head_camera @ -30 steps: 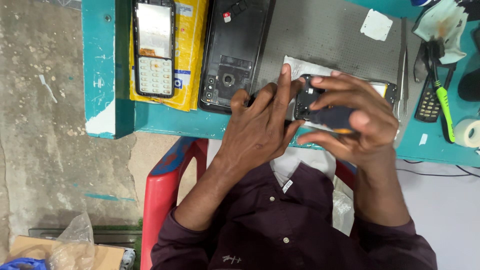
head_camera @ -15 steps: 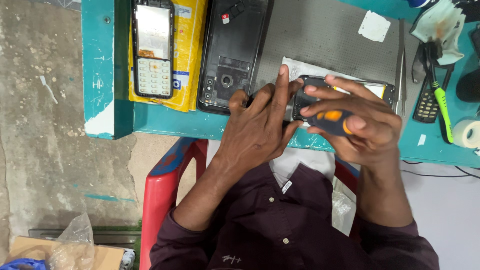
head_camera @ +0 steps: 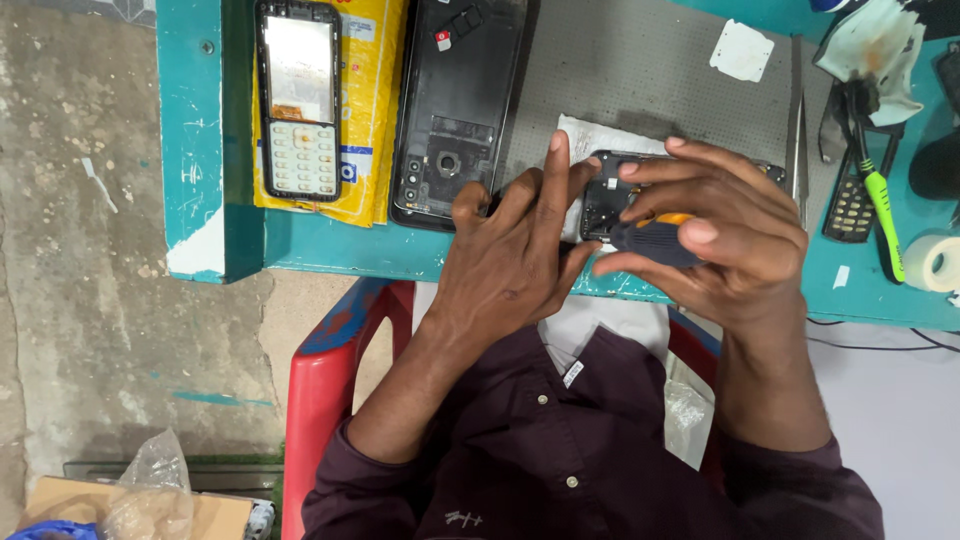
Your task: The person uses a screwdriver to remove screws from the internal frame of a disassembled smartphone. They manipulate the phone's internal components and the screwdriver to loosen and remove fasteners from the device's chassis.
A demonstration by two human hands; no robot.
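Altogether, two hands [head_camera: 620, 240] work one screwdriver [head_camera: 655, 238] on one opened phone [head_camera: 612, 185].

A keypad phone [head_camera: 298, 100] lies on a yellow packet [head_camera: 372, 110]; a red chair [head_camera: 325, 400] below.

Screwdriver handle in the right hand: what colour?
Dark handle with an orange band, on the screwdriver in the right hand; head view.

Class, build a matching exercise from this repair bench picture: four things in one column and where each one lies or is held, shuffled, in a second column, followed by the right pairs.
Things
1. keypad phone
2. black back cover
3. orange and black screwdriver
4. tape roll

Places
A. in the right hand
B. at the bench's right edge
C. on the yellow packet
D. on the grey mat, beside the left hand

Pairs: 1-C, 2-D, 3-A, 4-B
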